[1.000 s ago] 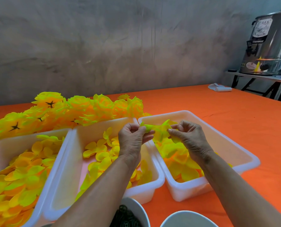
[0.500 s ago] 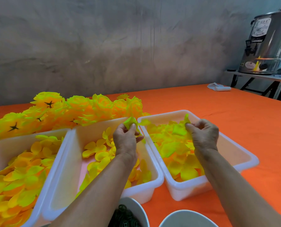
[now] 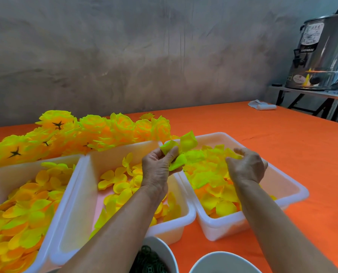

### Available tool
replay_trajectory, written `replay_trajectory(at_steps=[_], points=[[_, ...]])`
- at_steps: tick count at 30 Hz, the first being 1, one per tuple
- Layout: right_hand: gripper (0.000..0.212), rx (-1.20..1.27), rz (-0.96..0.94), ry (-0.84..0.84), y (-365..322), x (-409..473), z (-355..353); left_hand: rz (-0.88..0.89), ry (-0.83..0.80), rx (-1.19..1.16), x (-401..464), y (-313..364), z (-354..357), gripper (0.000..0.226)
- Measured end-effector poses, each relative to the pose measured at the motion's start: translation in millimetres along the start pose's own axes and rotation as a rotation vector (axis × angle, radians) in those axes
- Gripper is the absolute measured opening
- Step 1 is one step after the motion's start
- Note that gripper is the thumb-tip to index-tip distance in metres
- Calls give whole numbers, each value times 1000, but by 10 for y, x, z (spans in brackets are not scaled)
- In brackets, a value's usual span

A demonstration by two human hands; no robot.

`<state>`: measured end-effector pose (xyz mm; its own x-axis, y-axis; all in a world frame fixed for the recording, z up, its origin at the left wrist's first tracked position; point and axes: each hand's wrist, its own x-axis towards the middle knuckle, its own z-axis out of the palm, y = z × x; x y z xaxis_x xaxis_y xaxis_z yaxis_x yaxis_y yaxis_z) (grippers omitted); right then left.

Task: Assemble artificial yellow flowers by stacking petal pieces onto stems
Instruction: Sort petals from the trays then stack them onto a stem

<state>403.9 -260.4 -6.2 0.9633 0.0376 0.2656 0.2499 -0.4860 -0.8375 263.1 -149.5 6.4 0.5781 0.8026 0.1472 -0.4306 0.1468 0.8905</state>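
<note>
Three white plastic bins hold loose yellow petal pieces: a left bin (image 3: 2, 174), a middle bin (image 3: 81, 194) and a right bin (image 3: 294, 186). My left hand (image 3: 156, 168) is raised over the gap between the middle and right bins, pinching a yellow-green petal piece (image 3: 181, 150) between thumb and fingers. My right hand (image 3: 246, 166) hovers palm down over the right bin's petals (image 3: 209, 180), fingers curled onto a petal at its fingertips; whether it grips that petal is unclear. Finished yellow flowers (image 3: 81, 134) lie heaped behind the bins.
An orange cloth (image 3: 262, 138) covers the table. At the near edge stand a white bowl of dark green parts (image 3: 150, 261) and another white bowl (image 3: 221, 261). A folded white cloth (image 3: 262, 106) lies far right. A steel urn (image 3: 321, 52) stands on a side table.
My hands, together on one petal piece a second ago, have parted. The left keeps the piece and has lifted slightly; the right has dropped onto the right bin's petals.
</note>
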Motion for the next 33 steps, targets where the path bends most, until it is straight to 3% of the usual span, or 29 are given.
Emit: replay_trajectory(at_steps=[3,7,9,11,15,26,29,31,33], points=[[22,202,-225,57,-91,-58,-7,-9,-14,-4,10,-18,18,8],[20,670,-263,-448,-230,-213,-46,-14,-95,66,6,-35,36,12],[31,720,-259,-656,-232,-249,-54,0,-143,109,-4,-40,41,13],[23,728,-260,-761,-220,-250,-61,19,-185,143,-15,-40,48,13],[11,693,-230,-729,-201,-250,-54,35,-114,210,-8,-56,31,4],[21,599,-60,-624,-224,-222,-58,23,-1,307,56,192,24,12],[27,424,-75,-644,-262,-178,-116,62,-24,397,34,436,30,14],[22,207,-125,-734,-303,-152,-196,99,-19,453,-41,584,-31,14],[32,-50,-188,-806,-351,-162,-290,102,-1,487,-157,706,-130,12]])
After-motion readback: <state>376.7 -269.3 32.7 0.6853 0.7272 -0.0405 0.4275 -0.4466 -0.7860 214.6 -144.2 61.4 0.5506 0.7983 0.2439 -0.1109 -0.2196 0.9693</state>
